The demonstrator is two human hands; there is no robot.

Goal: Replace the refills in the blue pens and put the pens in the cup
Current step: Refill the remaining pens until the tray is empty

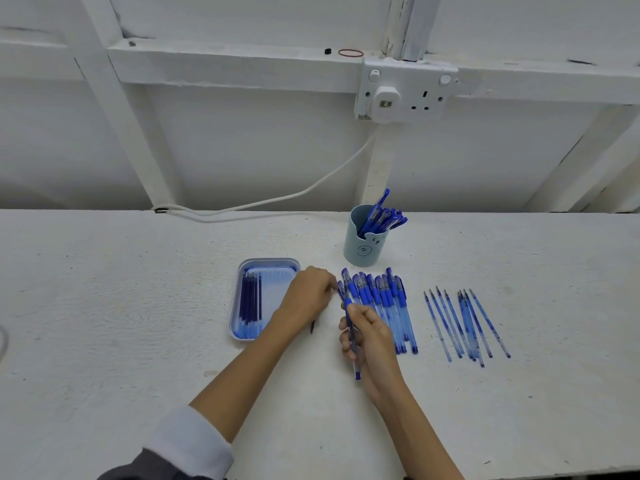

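- White-painted table (pixel 138 306) fills the lower half of the frame, with a white wall behind it. A double socket (pixel 408 93) sits at upper centre-right, and a white cable (pixel 277 199) runs from it down to the table's back edge.
- Right hand (pixel 372 337), at lower centre, has its fingers wrapped round a blue pen (pixel 350 323). The pen stands slanted, nose pointing up and left and tail end sticking out below the fist.
- Left hand (pixel 308 296) lies just left of it, knuckles up and fingers curled, with the fingertips closed on the pen's upper end.
- A thin dark sliver shows under the left wrist, too small to identify.
- Tray (pixel 268 265), pale blue, lies left of centre, partly under the left hand, with dark refills (pixel 250 299) lined along its left side.
- Row of pens (pixel 384 299) lies flat just right of the hands, partly hidden by the right hand.
- Loose refills (pixel 464 323), pale and streaked, are fanned out further right, apart from the row.
- Cup (pixel 362 247), pale blue, stands beyond the row, near centre, with pens in the cup (pixel 384 214) leaning to the right.
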